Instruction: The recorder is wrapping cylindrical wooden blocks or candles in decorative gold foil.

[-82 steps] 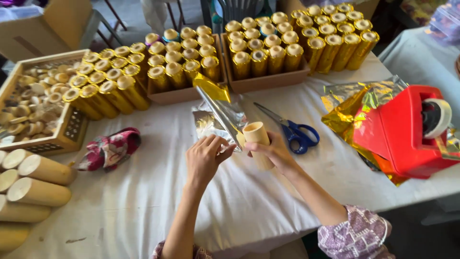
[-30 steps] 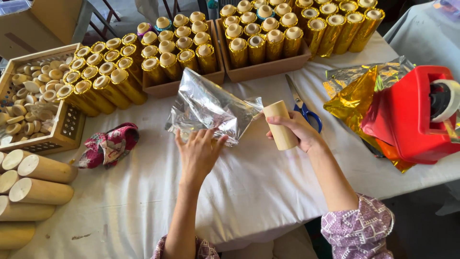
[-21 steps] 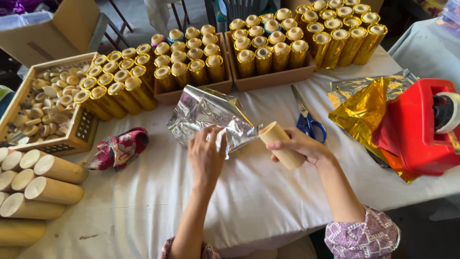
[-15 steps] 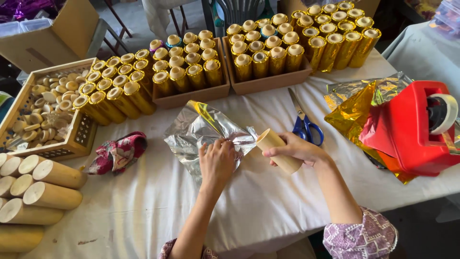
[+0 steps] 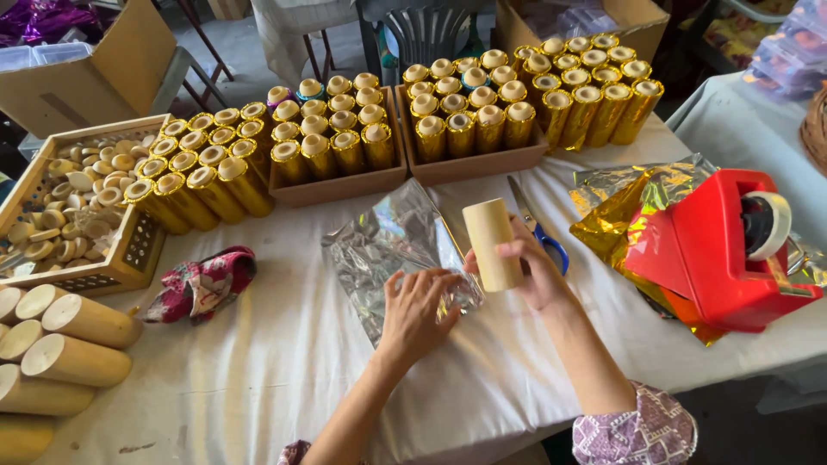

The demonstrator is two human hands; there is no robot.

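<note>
Compared with half a second ago, the silver foil sheet (image 5: 392,258) now lies flatter and more spread on the white tablecloth (image 5: 258,362) in the middle of the frame, and I hold the cardboard tube (image 5: 491,244) more upright. My left hand (image 5: 418,314) is open, with fingers spread, and it presses on the lower right part of the foil. My right hand (image 5: 534,271) is closed around the tube, just right of the foil. The blue scissors (image 5: 538,228) lie behind this hand.
</note>
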